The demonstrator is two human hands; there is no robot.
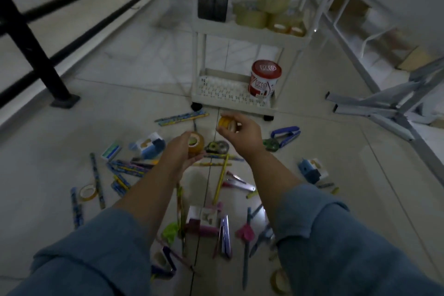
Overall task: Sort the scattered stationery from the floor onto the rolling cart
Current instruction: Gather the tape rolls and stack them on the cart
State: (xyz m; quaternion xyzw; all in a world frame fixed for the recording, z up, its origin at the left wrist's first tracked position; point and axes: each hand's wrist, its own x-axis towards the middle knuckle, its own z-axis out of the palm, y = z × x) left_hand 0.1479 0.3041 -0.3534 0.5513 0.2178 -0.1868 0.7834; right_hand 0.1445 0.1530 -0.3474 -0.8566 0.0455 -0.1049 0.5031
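Round glossy tape rolls [195,143] (both hands)

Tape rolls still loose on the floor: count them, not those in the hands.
2 clearly: one tape roll at the left among the pencils, another at the bottom edge, right. Clutter may hide more.

The single head view looks forward and steeply down from above the person's arms, which enter from the bottom edge and reach toward frame centre. The floor [115,108] fills most of the frame, close below, while the cart [242,31] stands farther off at upper centre. Wide-angle bending curves the railing [31,41] at upper left.
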